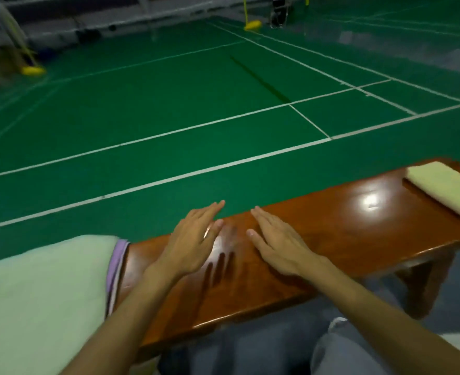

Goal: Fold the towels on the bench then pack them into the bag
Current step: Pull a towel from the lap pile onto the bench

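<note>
Head view: pale green towel [42, 288] lies spread at the left end of the bench [345, 228], a purple towel [118, 261] edge showing under it. Folded cream towel [445, 189] sits at the right end. Left hand [193, 239] and right hand [280, 244] are flat, fingers straight, holding nothing, over the bare middle; contact with the wood unclear. Green court floor [169, 104] beyond.

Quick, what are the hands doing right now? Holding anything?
Left hand: open, fingers straight, holding nothing, above the bench.
Right hand: open, fingers straight, holding nothing.
</note>
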`<state>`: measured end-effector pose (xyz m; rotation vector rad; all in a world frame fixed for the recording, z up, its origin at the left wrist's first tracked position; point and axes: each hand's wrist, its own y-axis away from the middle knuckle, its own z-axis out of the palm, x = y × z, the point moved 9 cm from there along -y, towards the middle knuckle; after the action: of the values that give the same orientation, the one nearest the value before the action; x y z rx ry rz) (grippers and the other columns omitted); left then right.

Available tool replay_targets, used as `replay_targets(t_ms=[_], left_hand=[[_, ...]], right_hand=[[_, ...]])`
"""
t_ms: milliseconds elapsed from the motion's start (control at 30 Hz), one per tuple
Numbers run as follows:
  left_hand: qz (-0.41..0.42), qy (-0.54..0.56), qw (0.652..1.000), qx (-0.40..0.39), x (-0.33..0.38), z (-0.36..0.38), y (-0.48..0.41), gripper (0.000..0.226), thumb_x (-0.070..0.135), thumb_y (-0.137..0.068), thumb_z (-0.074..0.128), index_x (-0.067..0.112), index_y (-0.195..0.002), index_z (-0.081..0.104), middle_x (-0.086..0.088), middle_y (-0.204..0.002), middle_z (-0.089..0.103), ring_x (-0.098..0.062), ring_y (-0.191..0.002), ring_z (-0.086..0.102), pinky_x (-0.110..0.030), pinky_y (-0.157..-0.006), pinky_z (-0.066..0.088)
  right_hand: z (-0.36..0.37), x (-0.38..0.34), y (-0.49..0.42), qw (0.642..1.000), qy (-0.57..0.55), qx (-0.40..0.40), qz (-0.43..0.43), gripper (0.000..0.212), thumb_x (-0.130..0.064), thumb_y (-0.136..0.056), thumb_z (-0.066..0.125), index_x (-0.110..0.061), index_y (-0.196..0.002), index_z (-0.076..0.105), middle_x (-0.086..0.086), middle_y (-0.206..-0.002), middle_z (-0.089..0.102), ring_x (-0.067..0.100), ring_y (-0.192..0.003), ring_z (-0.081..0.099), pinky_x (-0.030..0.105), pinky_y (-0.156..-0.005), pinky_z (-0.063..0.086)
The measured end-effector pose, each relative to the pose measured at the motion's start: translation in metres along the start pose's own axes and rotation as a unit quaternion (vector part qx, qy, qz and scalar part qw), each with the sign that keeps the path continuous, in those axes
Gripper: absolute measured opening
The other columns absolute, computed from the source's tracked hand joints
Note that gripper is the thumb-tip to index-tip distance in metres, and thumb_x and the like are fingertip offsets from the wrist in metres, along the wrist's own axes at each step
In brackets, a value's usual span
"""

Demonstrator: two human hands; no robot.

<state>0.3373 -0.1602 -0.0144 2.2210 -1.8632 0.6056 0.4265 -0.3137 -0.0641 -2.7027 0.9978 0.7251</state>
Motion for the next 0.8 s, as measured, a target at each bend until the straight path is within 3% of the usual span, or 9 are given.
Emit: replay_targets(t_ms=[100,233,333,467,600,700,800], left_hand=[[-0.096,-0.033,0.994,0.05,-0.089,-0.05,0.085,0.062,0.059,-0.1,0.032,0.025,-0.146,0.055,-0.001,-0.141,0.063,-0.025,-0.129,0.054,-0.043,-0.109,0.043],[-0.219,-0.085,0.968,0.087,-0.185,-0.091,0.195,0.039,0.038,-0.106,0.048,0.024,-0.141,0.059,0.0,-0.142,0.062,-0.023,-0.13,0.054,-0.041,-0.109,0.043],[-0.264,-0.108,0.951,0.118,-0.243,-0.111,0.257,0.04,0.035,-0.106,0.043,0.018,-0.135,0.065,-0.001,-0.137,0.066,-0.027,-0.124,0.057,-0.042,-0.105,0.044],[-0.337,-0.132,0.909,0.208,-0.304,-0.136,0.312,0.038,0.033,-0.105,0.041,0.013,-0.118,0.07,-0.008,-0.119,0.071,-0.032,-0.108,0.058,-0.045,-0.091,0.049],[-0.434,-0.162,0.834,0.299,-0.329,-0.164,0.339,0.022,0.015,-0.098,0.062,0.0,-0.113,0.067,-0.021,-0.112,0.065,-0.039,-0.102,0.052,-0.051,-0.085,0.045],[-0.526,-0.143,0.78,0.306,-0.353,-0.176,0.352,0.041,0.029,-0.097,0.067,-0.005,-0.119,0.063,-0.027,-0.115,0.06,-0.044,-0.105,0.052,-0.054,-0.089,0.043],[-0.537,-0.118,0.767,0.331,-0.363,-0.181,0.357,0.04,0.036,-0.098,0.065,-0.001,-0.11,0.072,-0.024,-0.104,0.066,-0.043,-0.095,0.059,-0.051,-0.082,0.048]], right_hand=[[0.056,-0.093,-0.009,0.996,0.002,-0.063,-0.067,0.065,-0.053,-0.108,0.026,-0.015,-0.16,0.026,0.008,-0.163,0.035,0.024,-0.148,0.035,0.038,-0.12,0.028],[0.136,-0.191,-0.009,0.989,-0.022,-0.086,-0.12,0.076,-0.068,-0.1,0.015,-0.023,-0.156,0.037,0.004,-0.154,0.047,0.022,-0.14,0.043,0.04,-0.117,0.035],[0.175,-0.246,-0.017,0.984,-0.103,-0.054,-0.136,0.036,-0.04,-0.107,0.041,-0.021,-0.131,0.059,0.002,-0.122,0.061,0.018,-0.112,0.054,0.043,-0.1,0.047],[0.199,-0.277,-0.03,0.972,-0.225,-0.011,-0.067,0.023,-0.034,-0.103,0.05,-0.02,-0.108,0.068,-0.002,-0.103,0.068,0.017,-0.093,0.062,0.046,-0.086,0.054],[0.198,-0.258,-0.043,0.956,-0.281,0.047,0.073,0.021,-0.046,-0.089,0.074,-0.026,-0.092,0.07,-0.015,-0.083,0.07,0.006,-0.079,0.066,0.038,-0.078,0.059],[0.202,-0.252,-0.053,0.936,-0.33,0.058,0.107,0.013,-0.033,-0.082,0.084,-0.023,-0.083,0.075,-0.012,-0.076,0.073,0.008,-0.075,0.069,0.04,-0.078,0.06],[0.197,-0.254,-0.053,0.929,-0.342,0.093,0.102,0.012,-0.031,-0.087,0.08,-0.026,-0.077,0.077,-0.015,-0.077,0.073,0.008,-0.076,0.067,0.041,-0.078,0.06]])
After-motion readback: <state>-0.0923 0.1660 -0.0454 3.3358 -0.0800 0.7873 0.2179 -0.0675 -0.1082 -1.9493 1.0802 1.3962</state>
